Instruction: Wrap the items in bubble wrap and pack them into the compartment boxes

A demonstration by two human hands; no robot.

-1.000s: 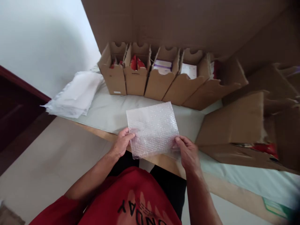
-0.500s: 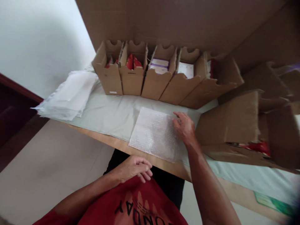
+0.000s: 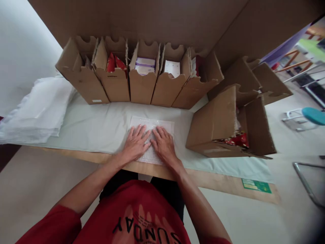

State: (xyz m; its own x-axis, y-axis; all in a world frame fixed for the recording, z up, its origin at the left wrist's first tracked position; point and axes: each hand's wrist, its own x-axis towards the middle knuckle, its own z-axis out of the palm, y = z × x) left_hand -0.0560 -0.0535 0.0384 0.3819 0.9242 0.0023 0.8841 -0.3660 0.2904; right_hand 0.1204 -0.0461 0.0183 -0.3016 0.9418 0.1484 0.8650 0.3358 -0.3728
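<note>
Both your left hand (image 3: 134, 144) and your right hand (image 3: 164, 145) rest palm down on the bubble-wrap sheet (image 3: 149, 156), fingers extended and slightly spread. Your thumbs point inward, near each other, with a narrow gap between them. The sheet lies flat on the pale cloth (image 3: 101, 127), near the middle of the table. Its near edge sits close to the wooden table edge (image 3: 83, 156), directly in front of you.

Note your working room on each side. On the far side, a narrow strip of cloth separates the sheet from the row of five upright cardboard boxes (image 3: 142, 88); these stand side by side and limit forward reach. On the left, a wide stretch of cloth runs to the stack of white sheets (image 3: 38, 108), whose near edge reaches the table border. On the right, a short gap lies between the sheet and the angled cardboard box (image 3: 210, 123), which holds red packaging (image 3: 240, 139). Further right, the green label (image 3: 256, 185) lies on the near border of the table, and the teal stool (image 3: 315, 116) stands beyond the table.
</note>
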